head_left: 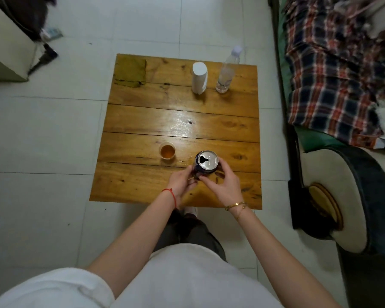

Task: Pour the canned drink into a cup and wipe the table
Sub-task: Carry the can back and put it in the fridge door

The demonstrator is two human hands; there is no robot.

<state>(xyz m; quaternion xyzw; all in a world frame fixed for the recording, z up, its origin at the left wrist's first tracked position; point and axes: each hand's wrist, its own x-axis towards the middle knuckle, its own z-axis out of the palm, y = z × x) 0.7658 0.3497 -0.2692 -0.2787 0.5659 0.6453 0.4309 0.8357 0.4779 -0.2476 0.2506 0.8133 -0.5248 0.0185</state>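
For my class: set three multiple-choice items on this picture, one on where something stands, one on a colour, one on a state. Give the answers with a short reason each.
1. Where does the cup stand on the table?
A. To the left of the can
B. Behind the water bottle
C. On the green cloth

2. What colour is the liquid in the cup?
A. Clear
B. Amber
C. Dark red

3. What is the state of the can?
A. Sealed
B. Opened, held upright
C. Lying on its side

Answers:
1. A: the cup is apart from the can, on its left; the water bottle and green cloth are at the far edge.
2. B: the cup shows amber-brown liquid.
3. B: its top shows a dark opening, and the left hand and right hand hold it upright.
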